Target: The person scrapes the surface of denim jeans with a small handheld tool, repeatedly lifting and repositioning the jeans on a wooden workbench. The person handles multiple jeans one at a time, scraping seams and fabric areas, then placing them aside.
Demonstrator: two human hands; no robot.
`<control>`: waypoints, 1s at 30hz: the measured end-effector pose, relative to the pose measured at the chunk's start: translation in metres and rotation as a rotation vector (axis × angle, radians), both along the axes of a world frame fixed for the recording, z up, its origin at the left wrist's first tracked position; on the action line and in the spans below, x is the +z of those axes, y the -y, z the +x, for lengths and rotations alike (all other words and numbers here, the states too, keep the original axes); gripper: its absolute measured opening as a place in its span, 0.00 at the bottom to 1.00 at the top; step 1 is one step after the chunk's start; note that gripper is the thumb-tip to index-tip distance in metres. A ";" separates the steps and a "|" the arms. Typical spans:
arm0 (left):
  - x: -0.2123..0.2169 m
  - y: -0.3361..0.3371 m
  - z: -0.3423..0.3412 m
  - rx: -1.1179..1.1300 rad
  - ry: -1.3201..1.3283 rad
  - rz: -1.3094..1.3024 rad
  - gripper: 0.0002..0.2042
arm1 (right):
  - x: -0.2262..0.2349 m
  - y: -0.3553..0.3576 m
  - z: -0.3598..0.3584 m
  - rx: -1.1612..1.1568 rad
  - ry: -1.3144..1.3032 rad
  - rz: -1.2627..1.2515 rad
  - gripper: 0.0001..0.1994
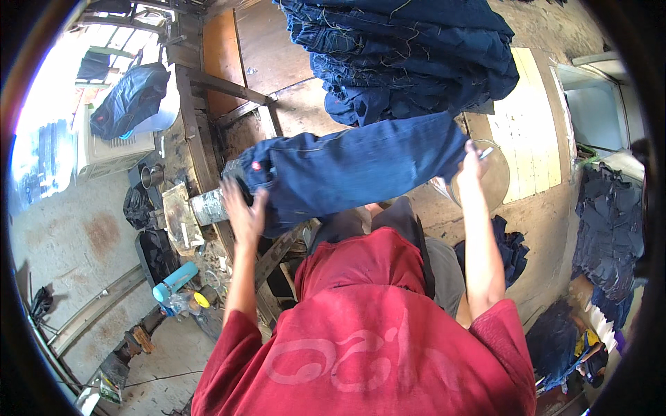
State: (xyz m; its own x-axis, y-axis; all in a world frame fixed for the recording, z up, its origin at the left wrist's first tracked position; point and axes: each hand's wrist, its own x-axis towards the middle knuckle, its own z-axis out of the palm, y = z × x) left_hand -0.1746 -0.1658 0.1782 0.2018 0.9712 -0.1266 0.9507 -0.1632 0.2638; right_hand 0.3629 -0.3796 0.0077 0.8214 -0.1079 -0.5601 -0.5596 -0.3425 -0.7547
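Note:
A pair of blue jeans [361, 163] stretches crosswise in front of me. One end is at a pale, worn cylinder [208, 206] on the left that juts out of the bench; how far the cylinder reaches inside the cloth is hidden. My left hand [244, 213] lies beside the cylinder with fingers spread, touching the bunched end of the jeans near a small red tag. My right hand [472, 165] is closed on the opposite end and pulls it taut. A small white stick-like thing [487, 152] shows at its fingers; I cannot tell what it is.
A tall stack of blue denim garments [409, 55] stands beyond the jeans. A round-topped stool [489, 180] is by my right hand. At left, a wooden bench [184, 139] carries dark cloth; a turquoise bottle [175, 281] lies below. More denim [610, 229] is piled at right.

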 end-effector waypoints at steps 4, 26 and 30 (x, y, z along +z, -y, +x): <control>-0.030 0.094 0.018 -0.203 0.029 0.123 0.61 | 0.027 -0.010 0.060 -0.024 0.063 0.244 0.19; 0.062 -0.050 -0.052 -0.116 -0.087 -0.251 0.34 | 0.171 -0.051 -0.260 0.885 0.436 -0.057 0.11; 0.056 -0.064 0.013 -0.648 0.335 0.067 0.23 | 0.169 -0.069 -0.297 0.911 0.587 -0.046 0.10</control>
State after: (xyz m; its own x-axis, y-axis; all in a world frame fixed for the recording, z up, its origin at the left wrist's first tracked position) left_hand -0.1619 -0.1014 0.2340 0.7559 0.6472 0.0982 0.5279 -0.6914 0.4933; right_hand 0.0657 -0.3107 0.1768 0.7423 0.6670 -0.0644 0.3636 -0.4815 -0.7975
